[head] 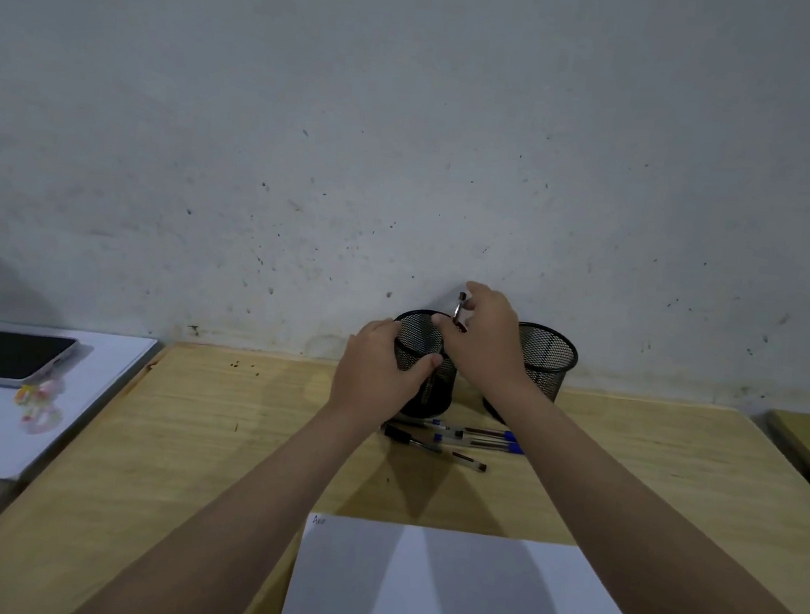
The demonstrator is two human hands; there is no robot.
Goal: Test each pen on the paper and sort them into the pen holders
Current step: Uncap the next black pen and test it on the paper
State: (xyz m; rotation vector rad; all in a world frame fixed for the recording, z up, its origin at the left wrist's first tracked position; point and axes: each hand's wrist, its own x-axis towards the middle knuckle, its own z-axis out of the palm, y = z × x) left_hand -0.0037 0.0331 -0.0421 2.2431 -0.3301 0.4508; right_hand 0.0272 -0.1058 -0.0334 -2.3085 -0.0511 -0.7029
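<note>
Two black mesh pen holders stand at the back of the wooden desk by the wall. My left hand (378, 369) grips the side of the left holder (422, 339). Just above that holder's rim, my right hand (482, 338) pinches a pen (459, 309) held nearly upright. The right holder (545, 360) stands partly behind my right wrist. Several loose pens (458, 439), with blue, black and dark red caps, lie on the desk in front of the holders. A white sheet of paper (470, 602) with a small scribble in its top left corner lies at the near edge.
The wooden desk (236, 439) ends at a stained wall. To the left, a white surface carries a dark phone (1, 354) and a small colourful trinket (38, 406). Another wooden surface shows at the far right edge.
</note>
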